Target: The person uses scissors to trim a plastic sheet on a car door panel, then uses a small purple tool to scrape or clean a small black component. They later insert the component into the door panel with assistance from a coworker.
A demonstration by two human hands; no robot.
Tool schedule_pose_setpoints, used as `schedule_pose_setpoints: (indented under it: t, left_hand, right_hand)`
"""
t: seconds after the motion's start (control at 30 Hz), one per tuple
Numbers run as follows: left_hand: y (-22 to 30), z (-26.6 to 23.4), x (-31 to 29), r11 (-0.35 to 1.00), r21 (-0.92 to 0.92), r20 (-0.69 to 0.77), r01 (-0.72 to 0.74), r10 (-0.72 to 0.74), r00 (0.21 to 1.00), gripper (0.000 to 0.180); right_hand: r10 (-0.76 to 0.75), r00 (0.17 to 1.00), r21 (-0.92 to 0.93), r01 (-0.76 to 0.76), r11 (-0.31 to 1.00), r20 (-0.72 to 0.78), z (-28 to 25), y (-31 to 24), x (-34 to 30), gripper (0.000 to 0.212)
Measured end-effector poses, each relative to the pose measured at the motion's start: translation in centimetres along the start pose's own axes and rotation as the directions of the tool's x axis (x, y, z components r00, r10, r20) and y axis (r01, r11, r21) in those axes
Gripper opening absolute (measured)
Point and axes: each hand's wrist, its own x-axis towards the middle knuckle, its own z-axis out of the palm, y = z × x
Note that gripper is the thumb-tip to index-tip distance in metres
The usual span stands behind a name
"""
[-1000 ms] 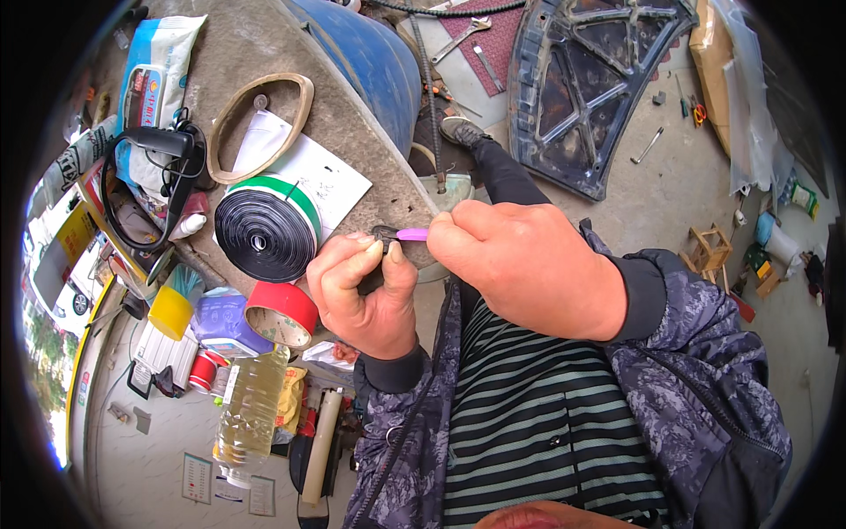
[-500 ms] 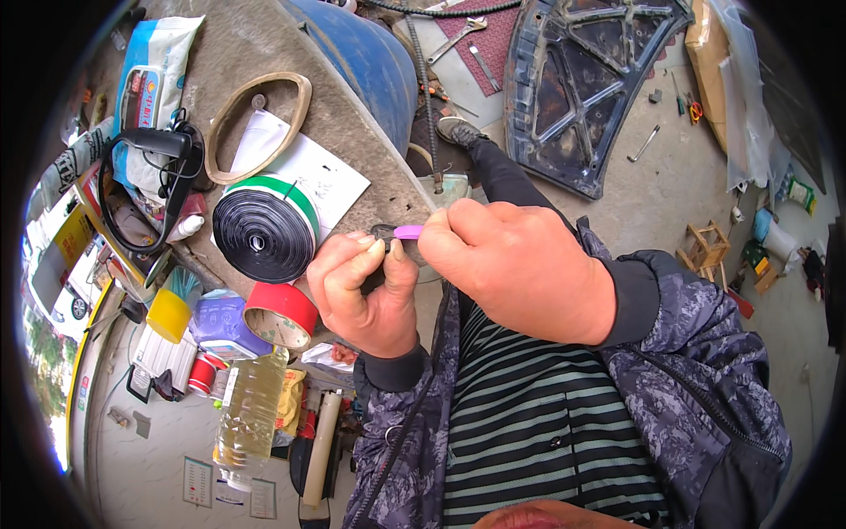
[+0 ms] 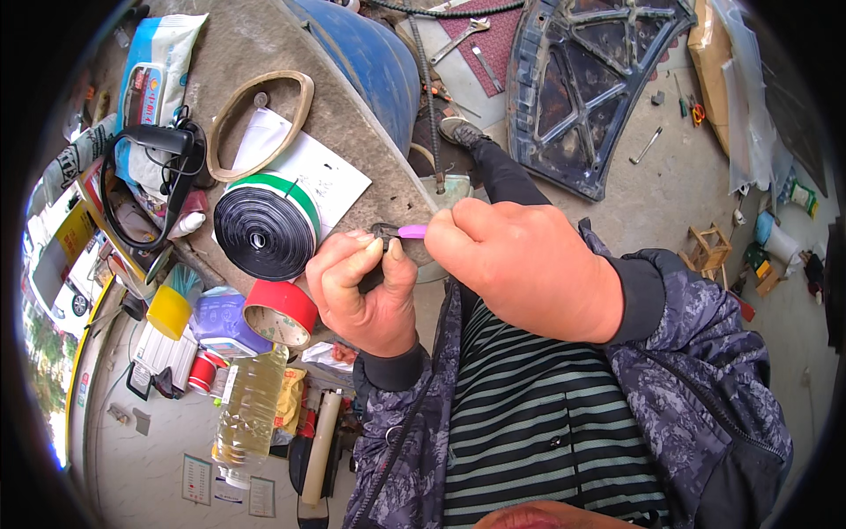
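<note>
My left hand [image 3: 366, 295] is closed in a pinch, thumb and forefinger gripping a small black piece [image 3: 386, 243] that is mostly hidden. My right hand [image 3: 529, 264] is wrapped round a tool with a purple handle [image 3: 411, 231]. The tool's dark head meets the black piece at my left fingertips. It may be small pliers, but the fist covers most of it. Both hands are just off the bench corner. Nearest to the left hand are a coil of black strip [image 3: 266, 225] and a red tape roll [image 3: 291, 309].
The rough bench [image 3: 388, 167] also carries a beige ring [image 3: 304, 101], white paper [image 3: 339, 181] and a black headset-like item [image 3: 159, 141]. A clear bottle of yellowish liquid [image 3: 249, 406] is at lower left. Beyond stand a blue barrel [image 3: 370, 62] and a black panel [image 3: 582, 106].
My right hand has shifted slightly to the right with the purple-handled tool. More of the tool's dark head now shows by my left fingertips. The left hand has hardly moved.
</note>
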Motion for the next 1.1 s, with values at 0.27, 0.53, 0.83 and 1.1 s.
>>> schedule_pose_setpoints:
  t: [0.27, 0.53, 0.83, 1.1]
  left_hand:
    - [0.0, -0.1, 0.0, 1.0, -0.006, -0.011, 0.002, -0.003, 1.0, 0.031]
    - [-0.2, -0.1, -0.1, 1.0, 0.004, -0.013, -0.002, 0.002, 1.0, 0.03]
    - [-0.3, -0.2, -0.2, 1.0, 0.004, -0.015, 0.007, -0.007, 1.0, 0.03]
    - [-0.3, -0.2, -0.1, 1.0, 0.02, -0.011, -0.021, 0.022, 1.0, 0.03]
  right_hand:
    - [0.041, 0.996, 0.194, -0.025, 0.981, -0.079, 0.7, 1.3, -0.6, 0.025]
    - [-0.032, 0.998, 0.082, 0.036, 0.996, -0.054, 0.2, 0.8, -0.7, 0.033]
    - [-0.075, 0.996, 0.045, 0.077, 0.996, -0.055, 0.7, 0.9, -0.5, 0.036]
    - [-0.095, 0.994, -0.026, 0.094, 0.995, -0.052, 0.8, 0.8, -0.3, 0.037]
